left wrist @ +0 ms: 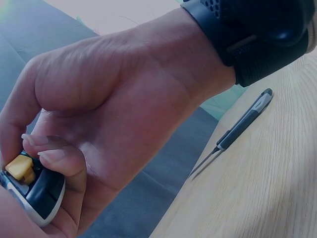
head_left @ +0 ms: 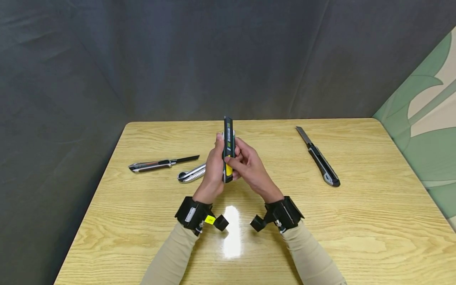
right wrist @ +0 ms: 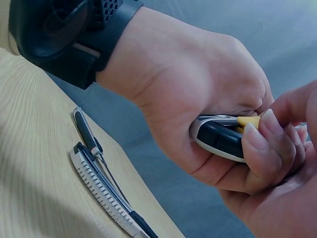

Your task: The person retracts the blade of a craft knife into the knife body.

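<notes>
Above the middle of the table, both hands hold a dark box cutter with printed lettering and a yellow slider. It stands nearly lengthwise in the head view, and no blade shows outside its body. My left hand grips it from the left, fingers curled round the handle, as the right wrist view also shows. From the other side my right hand holds it, the thumb lying across the front at the slider and the fingers curled behind. In the left wrist view, right fingertips sit close by the slider.
On the wooden table, a box cutter with a dark extended blade lies left. A silver box cutter is partly hidden behind the left hand. Another box cutter, blade out, lies right. Dark fabric hangs behind.
</notes>
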{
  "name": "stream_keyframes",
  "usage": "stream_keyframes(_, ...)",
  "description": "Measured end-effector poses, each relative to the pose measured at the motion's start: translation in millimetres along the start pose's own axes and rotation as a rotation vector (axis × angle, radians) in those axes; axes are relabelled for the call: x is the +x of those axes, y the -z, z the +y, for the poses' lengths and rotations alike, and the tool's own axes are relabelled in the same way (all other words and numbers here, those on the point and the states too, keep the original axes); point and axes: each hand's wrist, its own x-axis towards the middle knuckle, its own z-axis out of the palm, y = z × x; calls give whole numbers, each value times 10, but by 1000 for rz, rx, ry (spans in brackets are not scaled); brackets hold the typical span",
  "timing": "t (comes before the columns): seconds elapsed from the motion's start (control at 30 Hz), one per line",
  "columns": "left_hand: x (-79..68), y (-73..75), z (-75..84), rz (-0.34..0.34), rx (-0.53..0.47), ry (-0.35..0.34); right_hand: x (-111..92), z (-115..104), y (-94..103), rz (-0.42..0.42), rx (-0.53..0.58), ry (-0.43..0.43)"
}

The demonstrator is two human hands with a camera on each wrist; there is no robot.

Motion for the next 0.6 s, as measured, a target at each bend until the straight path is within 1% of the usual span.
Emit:
stream_keyframes(0.13, -1, 0, 1, 3, 8, -4, -3, -11, 5, -15, 1, 6)
stream_keyframes(0.27, -4, 0, 8, 13, 11, 8, -3, -14, 6, -31, 11, 13)
stream_keyframes(0.37, -6, 6, 10, 15, 16, 4, -6, -23, 2, -41, 7, 6)
stream_keyframes(0.6, -8, 15, 14, 0, 42, -18, -27, -171, -43, -60, -3, -7)
